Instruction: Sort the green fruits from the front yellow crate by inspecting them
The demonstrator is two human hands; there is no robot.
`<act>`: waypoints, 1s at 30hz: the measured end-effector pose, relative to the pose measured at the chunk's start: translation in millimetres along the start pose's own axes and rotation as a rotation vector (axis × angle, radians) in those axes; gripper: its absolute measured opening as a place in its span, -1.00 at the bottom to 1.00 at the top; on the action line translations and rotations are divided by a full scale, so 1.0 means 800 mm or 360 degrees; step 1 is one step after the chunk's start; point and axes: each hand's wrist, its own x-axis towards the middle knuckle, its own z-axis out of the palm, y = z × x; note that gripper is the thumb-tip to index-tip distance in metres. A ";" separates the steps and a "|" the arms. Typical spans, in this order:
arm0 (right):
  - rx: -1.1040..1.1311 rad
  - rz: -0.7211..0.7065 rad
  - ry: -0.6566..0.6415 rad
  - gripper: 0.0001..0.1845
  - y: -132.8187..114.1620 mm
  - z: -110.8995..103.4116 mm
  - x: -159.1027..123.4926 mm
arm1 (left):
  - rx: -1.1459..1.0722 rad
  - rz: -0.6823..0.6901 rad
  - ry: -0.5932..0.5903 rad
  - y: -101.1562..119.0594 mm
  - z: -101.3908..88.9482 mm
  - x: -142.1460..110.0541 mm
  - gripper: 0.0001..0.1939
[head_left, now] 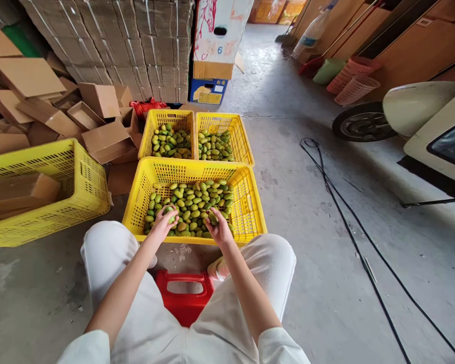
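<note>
A large yellow plastic crate (256, 212) full of small green mangoes (193, 202) stands on the floor in front of my knees. Over its near left part my left hand (161, 224) is closed around a green mango (171, 214). My right hand (220, 231), a little way to the right, grips another green mango (213, 218). Both hands are low over the heap, near the crate's front rim. Fingers partly cover each fruit.
Two smaller yellow bins (171, 114) with mangoes adjoin the crate's far side. To the left is a yellow crate (93, 187) holding cardboard, with loose cartons (102, 101) behind. A red plastic stool (184, 303) is beneath me; a black cable (349, 227) crosses the floor at right.
</note>
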 end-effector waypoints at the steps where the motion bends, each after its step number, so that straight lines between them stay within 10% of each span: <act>1: 0.0012 0.0006 -0.0011 -0.65 -0.001 0.000 0.001 | -0.0004 -0.0006 0.0008 0.000 0.000 0.000 -0.73; 9: 0.0148 -0.0026 -0.0139 -0.40 -0.005 0.011 -0.006 | -0.0199 -0.0062 -0.0009 0.007 0.005 0.004 -0.88; 15: 0.0089 0.0077 -0.0073 -0.74 -0.002 0.012 -0.009 | -0.0035 -0.0036 -0.0053 -0.007 0.002 0.007 -0.74; 30: 0.0078 0.0091 -0.0042 -0.72 -0.003 0.008 -0.004 | -0.0223 -0.0105 -0.0068 -0.002 0.006 0.006 -0.83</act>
